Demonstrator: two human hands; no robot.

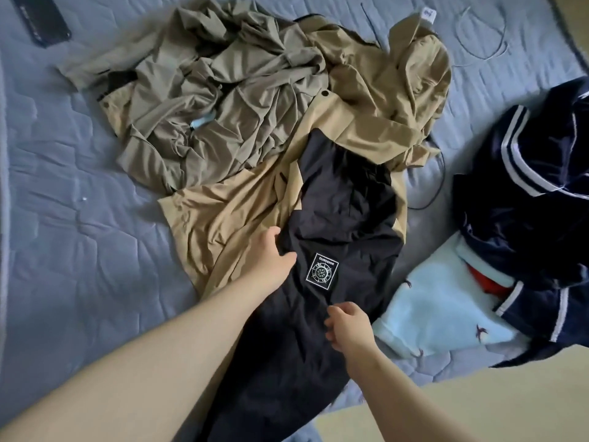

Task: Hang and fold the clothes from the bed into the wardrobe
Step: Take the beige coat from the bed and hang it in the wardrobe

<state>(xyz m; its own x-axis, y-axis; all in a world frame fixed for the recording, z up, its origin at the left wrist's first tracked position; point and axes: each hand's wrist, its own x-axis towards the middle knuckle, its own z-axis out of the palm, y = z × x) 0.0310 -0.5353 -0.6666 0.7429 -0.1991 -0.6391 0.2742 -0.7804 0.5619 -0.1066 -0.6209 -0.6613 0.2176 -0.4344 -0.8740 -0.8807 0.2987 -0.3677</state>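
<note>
Head view. Two hands working on one garment.

The left hand is closing thumb and fingers on the edge of the black panel of the tan-and-black jacket, a narrow pinch with cloth inside it. The right hand is curling its fingers into the same black cloth nearer the person, just below the one square patch. It is also a narrow grip, with fabric bunching under the fingertips. The patch is sitting between the two grips.

The jacket is lying spread on the bed cover. Its black part is running from both grips toward the person, and its tan body and hood are stretching away beyond the left-hand grip.

Other items, counted:
- One olive-grey garment is lying crumpled on the jacket's far tan part, well beyond the left-hand grip.
- One navy garment with white stripes is lying heaped out past the right-hand grip, apart from the jacket.
- One pale blue fleece is lying just beside the right-hand grip on its outer side, partly under the navy garment.
- One red piece is showing between fleece and navy; what it is I cannot tell.
- One dark flat object is lying at the far corner, well apart from the left hand.
</note>
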